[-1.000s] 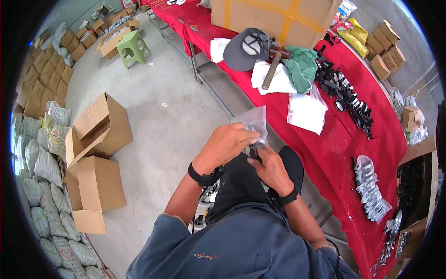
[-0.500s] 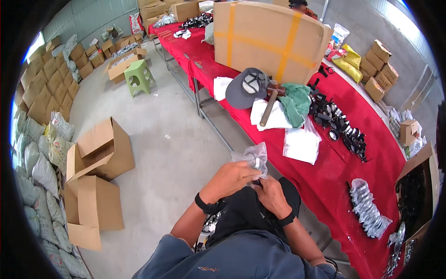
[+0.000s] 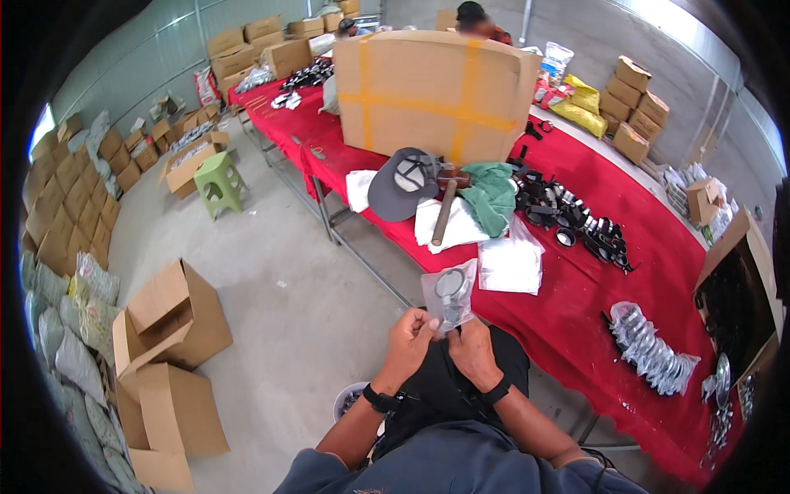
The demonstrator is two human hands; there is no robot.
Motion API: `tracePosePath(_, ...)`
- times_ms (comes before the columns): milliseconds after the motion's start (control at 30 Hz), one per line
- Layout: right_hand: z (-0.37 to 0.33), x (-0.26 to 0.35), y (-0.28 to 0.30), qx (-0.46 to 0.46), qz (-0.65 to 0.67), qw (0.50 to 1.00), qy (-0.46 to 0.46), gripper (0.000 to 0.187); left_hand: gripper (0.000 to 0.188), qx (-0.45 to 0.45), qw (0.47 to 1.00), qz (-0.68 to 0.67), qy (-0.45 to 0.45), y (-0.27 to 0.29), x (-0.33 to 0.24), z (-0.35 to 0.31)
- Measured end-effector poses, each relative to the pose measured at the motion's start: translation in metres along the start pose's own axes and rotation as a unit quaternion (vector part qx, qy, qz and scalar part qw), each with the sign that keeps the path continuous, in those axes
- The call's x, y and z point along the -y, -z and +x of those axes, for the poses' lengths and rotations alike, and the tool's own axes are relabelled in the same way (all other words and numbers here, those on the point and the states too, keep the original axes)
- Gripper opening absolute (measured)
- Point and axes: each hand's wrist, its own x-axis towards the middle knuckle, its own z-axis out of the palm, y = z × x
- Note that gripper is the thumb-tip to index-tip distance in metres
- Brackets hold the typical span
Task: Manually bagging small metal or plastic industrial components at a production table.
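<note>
Above my lap, at the table's edge, a clear plastic bag stands upright with a round, grey, mirror-like part inside. My left hand pinches the bag's lower left edge between thumb and fingers. My right hand is closed on the bag's lower right corner, its fingertips partly hidden. Just beyond the bag, flat empty plastic bags lie on the red-covered table. Farther right is a heap of black parts with round faces.
A cap, a hammer and a green cloth lie before a large taped carton. Bagged parts are lined up at right. Open cartons stand on the floor at left. Other people are beyond the carton.
The bag now stands upright with the round part facing me. My left hand has moved from the bag's upper part down to its lower left edge. The view has shifted slightly.
</note>
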Motion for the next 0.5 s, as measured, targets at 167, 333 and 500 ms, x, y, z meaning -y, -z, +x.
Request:
tracePosePath(167,-0.004,0.007,-0.002,0.024,0.039,0.999,0.020,0.027,0.019,0.001,0.995,0.095,-0.005,0.002,0.012,0.012)
tracePosePath(333,-0.003,0.011,-0.001,0.062,0.067,0.996,-0.016,0.029,0.027,0.024,0.994,-0.089,0.054,-0.007,-0.013,0.005)
tracePosePath(500,0.006,0.014,-0.007,0.074,0.088,0.993,0.034,0.034,0.036,0.012,0.982,-0.181,0.051,-0.002,-0.010,0.006)
